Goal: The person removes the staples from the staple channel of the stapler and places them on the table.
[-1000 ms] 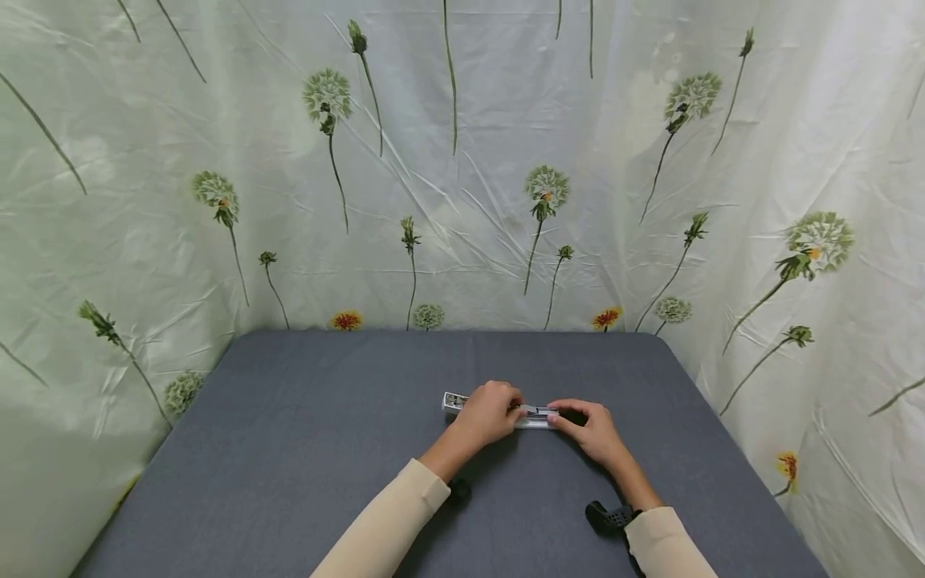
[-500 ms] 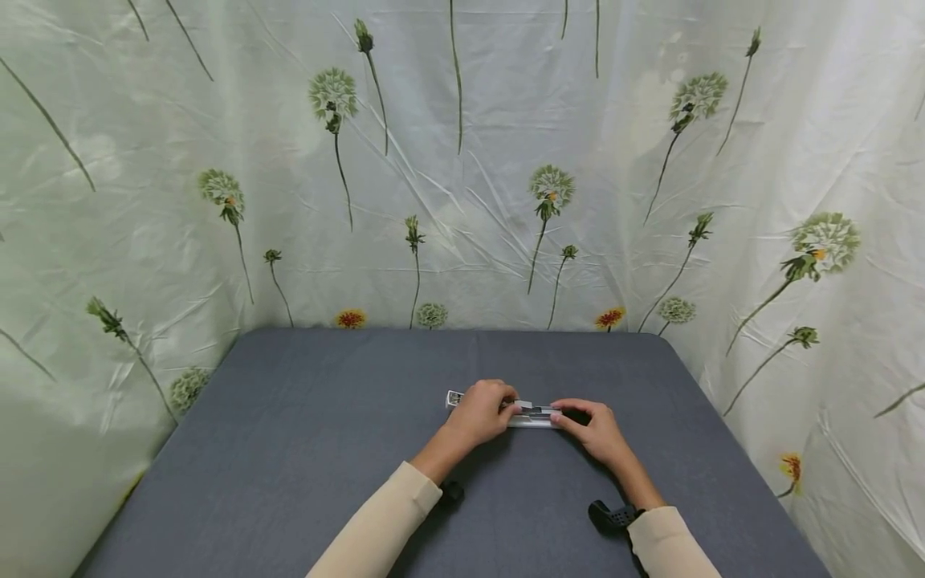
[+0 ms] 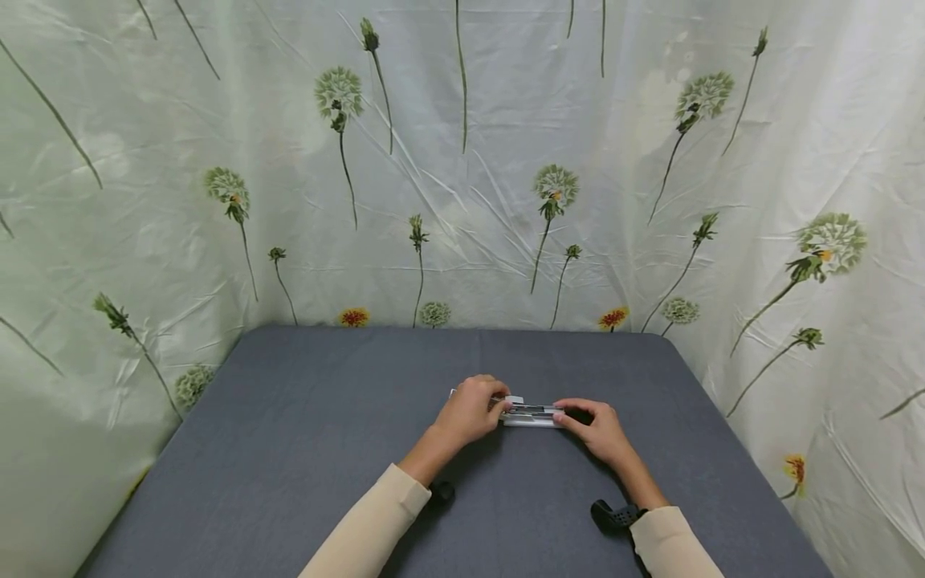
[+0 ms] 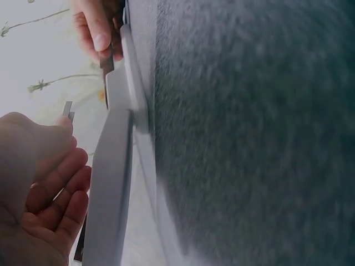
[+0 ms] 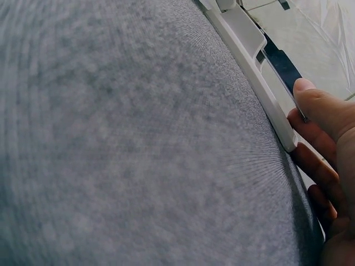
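Note:
A white and grey stapler (image 3: 535, 422) lies opened out on the table, its swung-back cover (image 4: 110, 183) large in the left wrist view. My left hand (image 3: 470, 409) pinches a short grey metal strip (image 4: 67, 110), which looks like staples, between thumb and fingertips just above the stapler. At the right end my right hand (image 3: 598, 427) pinches the dark metal magazine (image 5: 282, 61) between thumb and forefinger. Its other fingers lie by the end of the white base (image 5: 272, 105). The left hand hides the stapler's left part in the head view.
The dark grey cloth-covered table (image 3: 325, 449) extends around both hands. A pale curtain (image 3: 462, 185) with printed flowers hangs behind and along the sides. A black strap device (image 3: 614, 515) sits at the right wrist.
My left hand has shifted left along the stapler, and the small strip at its fingertips has come into clearer sight. The right hand holds nearly still at the right end.

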The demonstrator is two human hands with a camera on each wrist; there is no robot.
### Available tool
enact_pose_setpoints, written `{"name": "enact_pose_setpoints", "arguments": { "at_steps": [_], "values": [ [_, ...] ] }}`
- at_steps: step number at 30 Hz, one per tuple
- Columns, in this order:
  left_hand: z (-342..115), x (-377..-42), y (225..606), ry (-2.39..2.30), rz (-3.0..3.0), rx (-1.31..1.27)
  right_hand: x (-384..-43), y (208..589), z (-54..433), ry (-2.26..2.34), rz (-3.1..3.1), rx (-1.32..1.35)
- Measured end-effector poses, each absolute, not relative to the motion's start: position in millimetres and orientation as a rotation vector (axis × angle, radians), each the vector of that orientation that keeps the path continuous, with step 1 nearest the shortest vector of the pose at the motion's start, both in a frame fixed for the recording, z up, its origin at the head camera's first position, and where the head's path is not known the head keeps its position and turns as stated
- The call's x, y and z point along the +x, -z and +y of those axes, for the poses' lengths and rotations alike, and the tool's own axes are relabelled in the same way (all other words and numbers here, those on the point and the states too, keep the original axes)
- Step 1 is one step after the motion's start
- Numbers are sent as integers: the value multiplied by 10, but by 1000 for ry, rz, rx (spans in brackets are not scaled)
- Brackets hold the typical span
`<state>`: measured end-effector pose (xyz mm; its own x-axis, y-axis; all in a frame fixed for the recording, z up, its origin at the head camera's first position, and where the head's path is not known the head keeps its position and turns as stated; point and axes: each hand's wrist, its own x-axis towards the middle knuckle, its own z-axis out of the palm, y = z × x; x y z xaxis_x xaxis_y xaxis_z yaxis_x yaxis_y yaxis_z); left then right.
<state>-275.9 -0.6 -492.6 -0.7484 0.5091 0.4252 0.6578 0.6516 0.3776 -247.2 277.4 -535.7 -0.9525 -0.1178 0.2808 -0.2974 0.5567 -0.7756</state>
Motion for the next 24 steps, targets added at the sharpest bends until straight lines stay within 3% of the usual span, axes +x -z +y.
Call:
{"name": "enact_pose_setpoints", "arguments": {
  "at_steps": [24],
  "values": [
    [-423, -2718, 4802, 805, -2486, -873, -2494, 5385, 2796, -1370, -2583, 356]
  ]
}}
